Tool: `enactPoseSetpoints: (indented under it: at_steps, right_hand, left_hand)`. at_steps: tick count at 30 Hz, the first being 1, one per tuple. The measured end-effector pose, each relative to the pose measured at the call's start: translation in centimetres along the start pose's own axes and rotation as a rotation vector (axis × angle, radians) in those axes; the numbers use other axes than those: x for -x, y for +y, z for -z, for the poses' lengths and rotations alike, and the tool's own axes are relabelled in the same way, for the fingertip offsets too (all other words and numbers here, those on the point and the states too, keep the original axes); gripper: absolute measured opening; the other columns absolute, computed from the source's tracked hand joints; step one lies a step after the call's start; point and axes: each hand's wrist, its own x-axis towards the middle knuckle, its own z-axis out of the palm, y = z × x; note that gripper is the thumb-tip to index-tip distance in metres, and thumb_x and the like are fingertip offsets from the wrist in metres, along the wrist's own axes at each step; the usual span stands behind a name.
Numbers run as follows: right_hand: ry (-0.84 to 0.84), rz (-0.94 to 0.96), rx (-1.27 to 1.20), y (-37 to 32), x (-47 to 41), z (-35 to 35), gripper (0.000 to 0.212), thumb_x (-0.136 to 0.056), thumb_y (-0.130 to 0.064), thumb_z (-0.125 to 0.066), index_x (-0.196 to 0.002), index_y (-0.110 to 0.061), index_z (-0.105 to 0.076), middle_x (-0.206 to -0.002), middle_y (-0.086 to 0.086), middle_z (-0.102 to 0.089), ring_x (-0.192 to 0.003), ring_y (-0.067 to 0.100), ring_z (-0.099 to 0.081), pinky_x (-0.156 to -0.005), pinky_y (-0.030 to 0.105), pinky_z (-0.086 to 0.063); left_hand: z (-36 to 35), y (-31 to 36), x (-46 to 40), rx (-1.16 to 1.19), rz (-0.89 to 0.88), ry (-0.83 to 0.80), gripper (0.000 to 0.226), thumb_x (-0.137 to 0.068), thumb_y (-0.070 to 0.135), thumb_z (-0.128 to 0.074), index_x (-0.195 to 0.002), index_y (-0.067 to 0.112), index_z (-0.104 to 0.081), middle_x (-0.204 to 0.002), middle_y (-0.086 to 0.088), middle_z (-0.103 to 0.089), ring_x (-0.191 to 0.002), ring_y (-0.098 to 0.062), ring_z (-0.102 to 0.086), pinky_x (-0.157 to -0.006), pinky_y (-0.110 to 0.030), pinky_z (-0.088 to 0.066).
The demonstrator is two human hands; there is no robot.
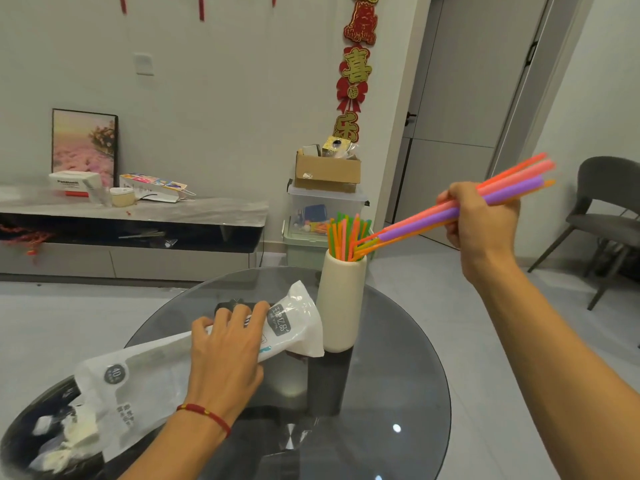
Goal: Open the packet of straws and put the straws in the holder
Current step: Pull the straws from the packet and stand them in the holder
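Round glass table (pixel 398 393) in grey-tiled room

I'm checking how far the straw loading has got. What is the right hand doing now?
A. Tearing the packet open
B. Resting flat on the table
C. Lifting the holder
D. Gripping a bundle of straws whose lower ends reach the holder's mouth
D: the right hand grips a bundle of straws angled down, their lower ends at the mouth of the white holder.
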Motion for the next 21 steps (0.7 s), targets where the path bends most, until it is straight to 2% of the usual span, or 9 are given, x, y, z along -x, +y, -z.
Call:
enactPoseSetpoints:
  at_steps: [5, 9, 11, 16, 21]
  right_hand:
    - [-0.118, 0.073, 0.185, -1.3, -1.2, -2.9, 0.016, -0.078, -0.016, -0.066, -0.063, -0.018, -0.069, -0.053, -0.007, -0.064, -0.042, 0.006, -0.057, -0.04, 0.017, -0.043]
    - [-0.195, 0.088, 0.342, -2.4, -2.4, -5.4, 0.015, -0.077, -0.022, -0.064, -0.066, -0.014, -0.069, -0.064, 0.008, -0.069, -0.046, 0.017, -0.058, -0.045, 0.024, -0.045]
    - [-0.223, 0.118, 0.404, -2.7, -2.8, -6.3, 0.016, -0.077, -0.023, -0.063, -0.067, -0.013, -0.069, -0.07, 0.009, -0.073, -0.049, 0.017, -0.061, -0.048, 0.025, -0.047]
    - [-0.262, 0.155, 0.521, -2.8, -3.3, -7.2, 0.018, -0.083, -0.023, -0.062, -0.081, -0.008, -0.071, -0.072, 0.002, -0.074, -0.052, 0.009, -0.064, -0.047, 0.02, -0.049]
    - [-0.314, 0.108, 0.562, -2.4, -3.7, -8.0, 0.014, -0.086, -0.022, -0.064, -0.084, -0.009, -0.069, -0.072, -0.001, -0.069, -0.054, 0.012, -0.062, -0.039, 0.014, -0.045]
  left_hand:
    - [-0.1, 0.1, 0.0, 0.036, -0.006, 0.005, 0.079, -0.043, 0.012, -0.083, -0.117, 0.019, -0.057, -0.094, -0.006, -0.063, -0.082, -0.03, -0.057, -0.074, -0.046, -0.041]
    - [0.1, 0.4, 0.2, 0.056, -0.01, 0.005, 0.079, -0.043, 0.013, -0.083, -0.116, 0.02, -0.055, -0.093, -0.005, -0.063, -0.082, -0.03, -0.057, -0.074, -0.046, -0.042]
    - [0.3, 0.4, 0.3, 0.066, -0.014, 0.003, 0.078, -0.044, 0.014, -0.083, -0.116, 0.02, -0.056, -0.093, -0.004, -0.063, -0.083, -0.029, -0.058, -0.074, -0.046, -0.042]
    - [1.2, 1.1, 0.0, 0.091, -0.066, 0.008, 0.075, -0.05, 0.016, -0.079, -0.12, 0.024, -0.054, -0.099, 0.001, -0.064, -0.088, -0.027, -0.059, -0.08, -0.046, -0.043]
    - [1.6, 1.8, -0.2, 0.12, -0.068, -0.025, 0.076, -0.049, 0.02, -0.084, -0.119, 0.023, -0.056, -0.1, -0.001, -0.066, -0.09, -0.027, -0.061, -0.082, -0.047, -0.046]
